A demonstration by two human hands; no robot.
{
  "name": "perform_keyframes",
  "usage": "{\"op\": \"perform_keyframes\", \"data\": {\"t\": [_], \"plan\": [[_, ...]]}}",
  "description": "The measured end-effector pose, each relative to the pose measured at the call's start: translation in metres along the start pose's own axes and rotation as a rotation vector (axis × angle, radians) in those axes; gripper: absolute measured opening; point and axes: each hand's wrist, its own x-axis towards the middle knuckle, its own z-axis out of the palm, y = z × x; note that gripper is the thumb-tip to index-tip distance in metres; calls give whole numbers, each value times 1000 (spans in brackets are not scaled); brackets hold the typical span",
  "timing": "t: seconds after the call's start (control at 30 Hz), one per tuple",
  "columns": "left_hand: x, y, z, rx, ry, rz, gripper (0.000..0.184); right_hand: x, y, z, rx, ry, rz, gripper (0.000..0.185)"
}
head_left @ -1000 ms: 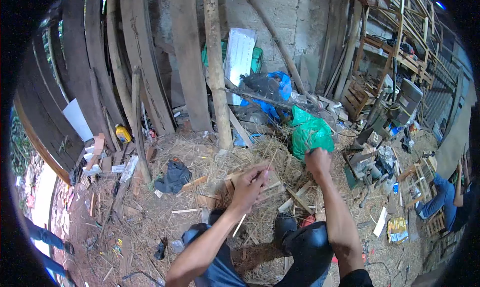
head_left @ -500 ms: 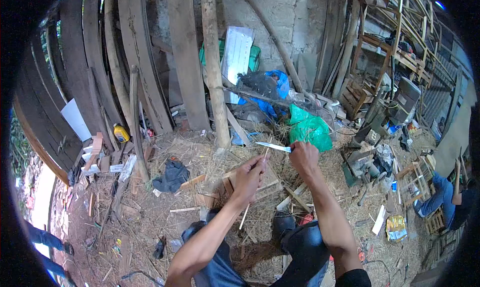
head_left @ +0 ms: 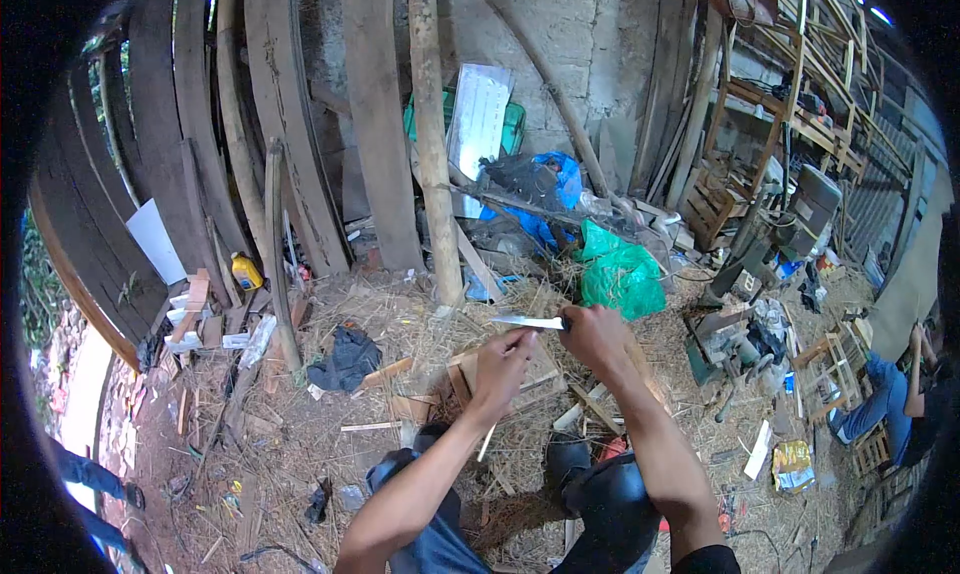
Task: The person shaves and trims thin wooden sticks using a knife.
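Observation:
My right hand (head_left: 596,336) is closed round the dark handle of a knife (head_left: 528,322), whose pale blade points left. The blade lies just above the fingertips of my left hand (head_left: 503,366). Those fingers are pinched on a thin wooden stick (head_left: 487,442), and its lower end shows below the palm. The stick's upper part is hard to make out beside the blade. Below both hands are my bent knees in dark jeans. A wooden piece (head_left: 543,379) lies on the straw-covered ground behind my left hand.
A green plastic bag (head_left: 622,274) rests beyond my right hand. An upright wooden pole (head_left: 432,154) stands ahead, with a black bag (head_left: 345,359) on the ground to its left. A person in jeans (head_left: 880,399) sits at the far right; another person's legs (head_left: 95,484) show at the left edge.
The knife first came into sight from near the green bag, then moved left and down with my right hand to my left fingertips. The stick's upper end no longer shows clearly.

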Motion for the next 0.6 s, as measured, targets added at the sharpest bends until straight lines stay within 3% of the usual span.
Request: {"op": "perform_keyframes", "data": {"t": [0.07,0.13,0.2,0.27,0.33,0.37,0.4,0.47,0.6], "plan": [[-5,-3,1,212,15,147,23,9,6,2,-92,-89,-2,22],[-13,1,-1,299,-36,176,22,18,44,6,-161,-7,457,31],[-15,10,-4,380,-79,223,22,8,65,6,-135,67,439,36],[-15,16,-6,128,-102,-44,21,4,69,14,-116,129,419,42],[-3,17,-6,47,-20,-1,22,4,48,6,283,-60,517,47],[5,17,-6,-20,52,46,22,6,65,44,725,-119,522,44],[11,15,-8,-22,52,49,22,3,53,32,724,-118,518,44],[19,14,-15,-54,162,371,25,-5,-1,-7,1009,-511,440,33],[9,25,-11,31,213,442,23,-12,-23,-16,1142,-585,288,27]]}}
